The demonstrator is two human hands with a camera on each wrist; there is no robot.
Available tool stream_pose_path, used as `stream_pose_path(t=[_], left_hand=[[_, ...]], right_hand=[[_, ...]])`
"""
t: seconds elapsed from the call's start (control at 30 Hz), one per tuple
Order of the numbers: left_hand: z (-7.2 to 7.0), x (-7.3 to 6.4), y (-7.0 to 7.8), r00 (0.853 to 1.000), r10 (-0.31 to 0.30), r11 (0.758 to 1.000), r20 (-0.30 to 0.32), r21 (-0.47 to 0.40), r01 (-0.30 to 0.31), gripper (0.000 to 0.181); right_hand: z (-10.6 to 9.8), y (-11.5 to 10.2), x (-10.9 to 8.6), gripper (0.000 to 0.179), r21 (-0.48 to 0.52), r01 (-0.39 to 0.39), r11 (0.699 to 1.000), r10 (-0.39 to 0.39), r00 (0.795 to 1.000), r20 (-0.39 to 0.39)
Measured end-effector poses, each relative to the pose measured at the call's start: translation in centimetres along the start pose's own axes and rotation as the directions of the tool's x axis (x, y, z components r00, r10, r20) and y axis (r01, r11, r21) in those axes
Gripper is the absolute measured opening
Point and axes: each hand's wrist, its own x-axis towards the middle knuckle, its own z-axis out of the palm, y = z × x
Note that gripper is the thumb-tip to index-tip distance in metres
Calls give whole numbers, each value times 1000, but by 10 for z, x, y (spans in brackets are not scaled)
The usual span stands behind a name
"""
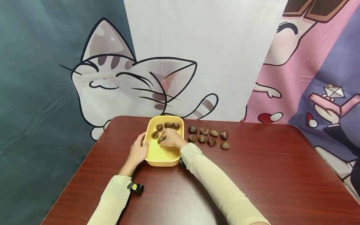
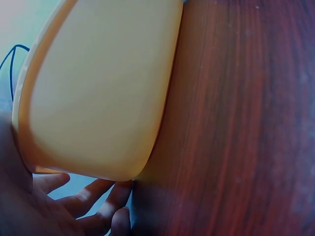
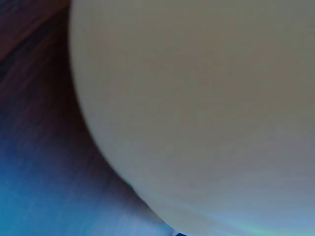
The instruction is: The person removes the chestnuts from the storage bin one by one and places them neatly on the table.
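Note:
A yellow plastic box (image 1: 164, 161) stands on the table, with several brown chestnuts (image 1: 167, 125) in its far half. My right hand (image 1: 172, 138) reaches into it from the right and pinches a chestnut (image 1: 161, 139) low over the box floor. At the box's left wall, my left hand (image 1: 138, 151) holds the side, thumb near the rim and fingers along the outside. A brown rounded thing (image 1: 142, 142) shows between that thumb and fingers. The left wrist view shows the left fingers (image 2: 88, 196) around a corner of the box. Box wall fills most of the right wrist view.
Several more chestnuts (image 1: 202, 138) lie in two rough rows on the dark red wooden table (image 1: 267, 162), right of the box. Behind the table's far edge hangs a printed cat cloth (image 1: 225, 56). A small black camera (image 1: 137, 189) sits on the left wrist.

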Motion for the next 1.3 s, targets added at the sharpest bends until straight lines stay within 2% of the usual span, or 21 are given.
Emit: stream_pose_path(t=[0.23, 0.37, 0.5, 0.73, 0.97, 1.17, 1.3], left_hand=[[-1, -1, -7, 1000, -10, 1000, 19, -13, 10, 50], [-2, -1, -8, 1000, -9, 1000, 20, -17, 9, 50], [-1, -1, -7, 1000, -11, 1000, 21, -20, 12, 50], [1, -2, -7, 1000, -11, 1000, 9, -13, 11, 50], [2, 1, -7, 1000, 2, 1000, 16, -8, -1, 50], [0, 1, -5, 1000, 4, 1000, 25, -27, -4, 50], [-1, 1, -4, 1000, 8, 1000, 22, -26, -7, 49]], right_hand=[[3, -6, -7, 28, 127, 49, 991, -39, 996, -83], [1, -9, -10, 28, 162, 86, 983, -68, 991, -116], [-7, -9, -14, 30, 180, 83, 980, -59, 989, -133], [-28, 4, -29, 31, 187, 112, 976, -83, 984, -155], [-50, 19, -50, 28, 219, 94, 971, -49, 978, -203], [-64, 32, -64, 29, 276, 105, 955, -39, 971, -234], [-71, 40, -74, 27, 283, 78, 956, -4, 967, -253]])
